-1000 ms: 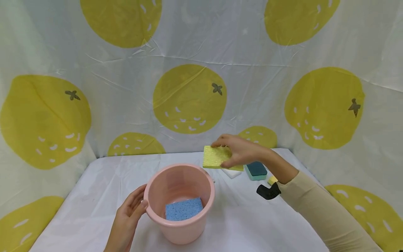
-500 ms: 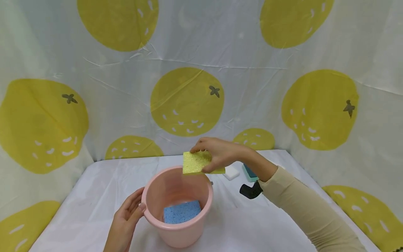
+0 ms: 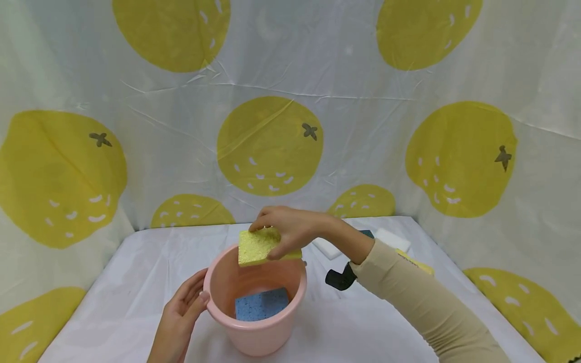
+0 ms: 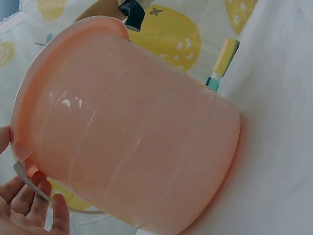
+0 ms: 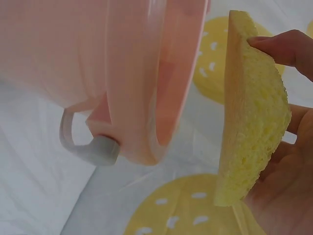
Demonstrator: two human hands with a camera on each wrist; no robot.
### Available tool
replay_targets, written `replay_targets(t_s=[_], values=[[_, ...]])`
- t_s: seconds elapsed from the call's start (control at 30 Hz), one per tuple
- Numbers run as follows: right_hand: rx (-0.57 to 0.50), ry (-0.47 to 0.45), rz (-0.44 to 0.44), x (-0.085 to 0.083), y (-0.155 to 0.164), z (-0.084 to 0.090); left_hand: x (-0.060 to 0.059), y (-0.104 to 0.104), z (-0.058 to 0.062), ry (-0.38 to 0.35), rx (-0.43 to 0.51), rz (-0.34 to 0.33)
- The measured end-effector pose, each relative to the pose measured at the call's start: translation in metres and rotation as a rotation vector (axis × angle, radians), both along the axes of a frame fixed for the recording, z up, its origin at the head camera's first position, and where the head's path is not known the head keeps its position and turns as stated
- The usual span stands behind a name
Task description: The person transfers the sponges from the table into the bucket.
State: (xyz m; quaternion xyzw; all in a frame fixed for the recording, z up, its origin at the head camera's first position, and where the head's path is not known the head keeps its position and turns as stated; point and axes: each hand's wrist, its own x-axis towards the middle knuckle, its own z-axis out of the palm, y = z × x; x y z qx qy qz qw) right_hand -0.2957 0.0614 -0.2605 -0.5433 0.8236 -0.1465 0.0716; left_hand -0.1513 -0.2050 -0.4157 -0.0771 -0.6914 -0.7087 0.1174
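A pink plastic bucket [image 3: 254, 327] stands on the white table, with a blue sponge [image 3: 262, 303] lying flat on its bottom. My right hand [image 3: 290, 229] pinches a yellow sponge [image 3: 258, 247] between thumb and fingers and holds it just above the bucket's far rim. In the right wrist view the yellow sponge [image 5: 249, 117] hangs beside the bucket's rim [image 5: 166, 98]. My left hand [image 3: 181, 307] rests with straight fingers against the bucket's left side; in the left wrist view its fingertips [image 4: 29, 205] lie by the bucket wall [image 4: 132, 132] and the white handle.
Behind my right arm lie white sponges [image 3: 392, 239], [image 3: 328, 247], a teal sponge [image 3: 366, 233] mostly hidden, and a yellow one [image 3: 417, 263]. A lemon-print curtain [image 3: 272, 101] walls the table on three sides. A black wrist strap [image 3: 340, 278] sits on my right sleeve.
My right hand has carried the yellow sponge leftward and slightly down, from beside the sponge pile to over the bucket's mouth. The left hand has stayed on the bucket.
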Motion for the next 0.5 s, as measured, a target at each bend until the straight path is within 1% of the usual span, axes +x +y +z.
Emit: replay_targets(t_s=[0.17,0.5], values=[[0.005,-0.005,0.034,0.003,-0.011,-0.002,-0.001,0.0,0.001,-0.035,-0.013,0.014],[0.04,-0.05,0.014,0.008,-0.021,-0.005,0.0,0.001,0.002,-0.064,-0.014,0.017]])
